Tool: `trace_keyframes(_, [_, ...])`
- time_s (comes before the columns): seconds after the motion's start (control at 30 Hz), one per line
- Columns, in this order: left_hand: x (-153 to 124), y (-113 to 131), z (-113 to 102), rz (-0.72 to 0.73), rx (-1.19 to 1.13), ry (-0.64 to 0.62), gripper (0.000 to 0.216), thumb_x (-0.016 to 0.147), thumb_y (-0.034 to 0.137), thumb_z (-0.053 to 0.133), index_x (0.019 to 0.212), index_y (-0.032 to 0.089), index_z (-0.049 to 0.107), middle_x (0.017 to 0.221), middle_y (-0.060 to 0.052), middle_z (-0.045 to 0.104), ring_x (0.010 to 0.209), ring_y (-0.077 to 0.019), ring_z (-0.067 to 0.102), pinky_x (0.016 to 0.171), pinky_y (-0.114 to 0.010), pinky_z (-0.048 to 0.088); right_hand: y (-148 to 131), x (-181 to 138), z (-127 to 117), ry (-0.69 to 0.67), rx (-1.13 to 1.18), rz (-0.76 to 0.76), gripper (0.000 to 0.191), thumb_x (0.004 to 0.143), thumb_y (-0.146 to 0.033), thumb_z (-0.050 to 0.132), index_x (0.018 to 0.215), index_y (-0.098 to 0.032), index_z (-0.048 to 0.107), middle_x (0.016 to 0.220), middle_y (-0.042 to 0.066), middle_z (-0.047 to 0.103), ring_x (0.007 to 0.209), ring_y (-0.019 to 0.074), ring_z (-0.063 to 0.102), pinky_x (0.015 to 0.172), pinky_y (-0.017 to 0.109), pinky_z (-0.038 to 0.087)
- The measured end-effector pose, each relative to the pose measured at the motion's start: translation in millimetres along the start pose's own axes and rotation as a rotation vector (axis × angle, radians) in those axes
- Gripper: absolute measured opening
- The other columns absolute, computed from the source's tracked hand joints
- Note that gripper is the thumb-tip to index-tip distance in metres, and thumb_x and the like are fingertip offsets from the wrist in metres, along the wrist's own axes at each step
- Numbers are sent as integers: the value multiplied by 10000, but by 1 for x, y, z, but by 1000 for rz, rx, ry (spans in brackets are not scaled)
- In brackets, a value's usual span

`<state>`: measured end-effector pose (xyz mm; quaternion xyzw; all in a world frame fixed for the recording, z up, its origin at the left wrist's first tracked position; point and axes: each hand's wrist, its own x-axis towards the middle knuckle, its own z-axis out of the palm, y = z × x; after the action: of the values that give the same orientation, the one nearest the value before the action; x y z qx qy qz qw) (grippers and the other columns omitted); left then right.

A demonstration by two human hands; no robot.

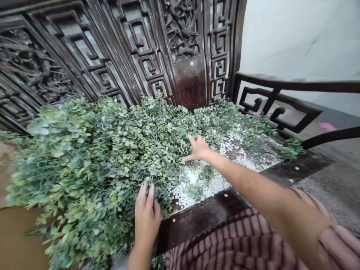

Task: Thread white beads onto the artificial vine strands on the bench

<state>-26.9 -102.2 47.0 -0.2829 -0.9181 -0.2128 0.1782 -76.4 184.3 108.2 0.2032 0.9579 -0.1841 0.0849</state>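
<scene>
A large heap of green leafy sprigs (120,142) covers most of a dark wooden bench seat (197,217). My right hand (199,149) reaches over the heap's right part, thumb and fingers spread, with nothing visible in its grasp. At the near edge of the leaves is my left hand (147,210), its fingers stretched forward and slightly apart; it holds nothing that I can see. Whether the fingertips touch the leaves is hard to tell. Many small white round pieces (202,183) lie scattered on the seat beneath and beside my right forearm.
Behind the leaves rises the bench's carved lattice back (146,48). A wooden armrest (281,101) closes off the right side, where a small separate sprig (292,150) lies. Brown cardboard (22,232) shows at lower left. A striped garment (230,243) covers my lap.
</scene>
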Motion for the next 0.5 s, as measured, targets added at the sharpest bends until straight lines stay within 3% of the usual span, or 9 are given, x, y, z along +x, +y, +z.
trace_keyframes(0.03, [-11, 3, -2, -5, -8, 31, 491, 836, 158, 410, 1324, 205, 403, 1387, -128, 396, 1308, -249, 342, 1033, -418, 367, -10, 5, 6, -19, -27, 4, 1173, 499, -618, 743, 1432, -225, 149, 1352, 196, 242, 1243, 385, 297, 951, 458, 366])
trace_keyframes(0.1, [-33, 2, -2, -37, -7, 80, 511, 832, 140, 421, 1333, 231, 384, 1369, -118, 411, 1281, -236, 381, 1004, -387, 397, -24, 13, 14, -28, -80, -1, 1053, 493, -575, 766, 1379, -243, 305, 1333, 182, 292, 1216, 377, 342, 923, 446, 393])
trace_keyframes(0.17, [-51, -6, 2, -68, 30, 121, 507, 827, 125, 425, 1321, 236, 399, 1330, -116, 446, 1241, -228, 430, 965, -360, 427, -30, 21, 18, -10, -108, -7, 760, 555, -452, 770, 1231, -224, 507, 1282, 174, 372, 1149, 349, 434, 875, 413, 433])
trace_keyframes(0.27, [-67, -24, 15, -62, 135, 129, 484, 818, 110, 426, 1290, 216, 436, 1289, -120, 490, 1203, -222, 472, 901, -328, 464, -26, 31, 15, 14, -96, -12, 373, 662, -217, 672, 1028, -157, 639, 1202, 193, 471, 995, 300, 567, 804, 366, 471])
trace_keyframes(0.4, [-67, -32, 31, -69, 271, 64, 436, 818, 92, 401, 1239, 153, 500, 1291, -140, 511, 1191, -216, 492, 856, -296, 483, -13, 42, -10, 43, -18, -71, 162, 653, -87, 590, 787, -133, 668, 833, 119, 632, 829, 252, 624, 730, 308, 479])
trace_keyframes(0.5, [-61, -25, 39, -194, 331, -19, 465, 816, 45, 335, 1229, 138, 527, 1299, -137, 517, 1170, -208, 518, 824, -279, 493, -20, 53, -50, 121, 96, -125, 67, 667, -91, 563, 647, -141, 603, 580, 33, 570, 622, 187, 592, 594, 264, 460])
